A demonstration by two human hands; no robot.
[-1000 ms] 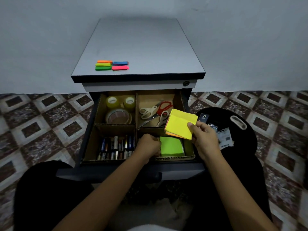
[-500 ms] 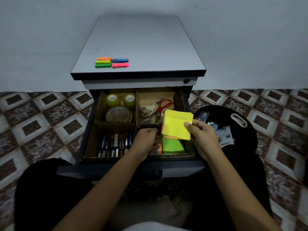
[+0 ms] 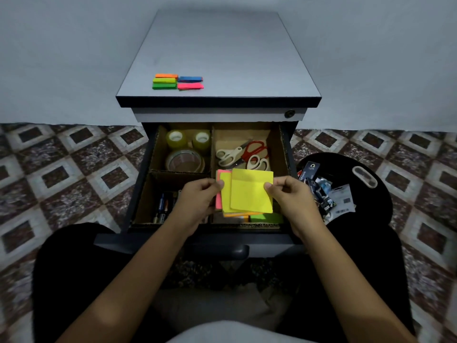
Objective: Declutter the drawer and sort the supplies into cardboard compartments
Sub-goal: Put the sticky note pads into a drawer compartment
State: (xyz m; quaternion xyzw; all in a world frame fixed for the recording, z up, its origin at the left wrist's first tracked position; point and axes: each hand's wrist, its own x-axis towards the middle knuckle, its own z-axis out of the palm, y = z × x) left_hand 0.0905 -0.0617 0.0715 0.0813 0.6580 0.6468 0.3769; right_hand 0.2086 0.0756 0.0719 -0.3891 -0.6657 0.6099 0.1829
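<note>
Left hand (image 3: 197,199) had come up to join right hand (image 3: 289,194). Both pinched the fanned sticky notes (image 3: 249,191) by opposite side edges. The stack was held flat, directly above the front-right compartment (image 3: 259,226), with a green pad (image 3: 267,217) lying below.

Patterned tile floor (image 3: 74,169) meets a plain grey wall (image 3: 61,58). At right, a black bin (image 3: 380,201) on the floor holds loose printed packaging (image 3: 329,196).
</note>
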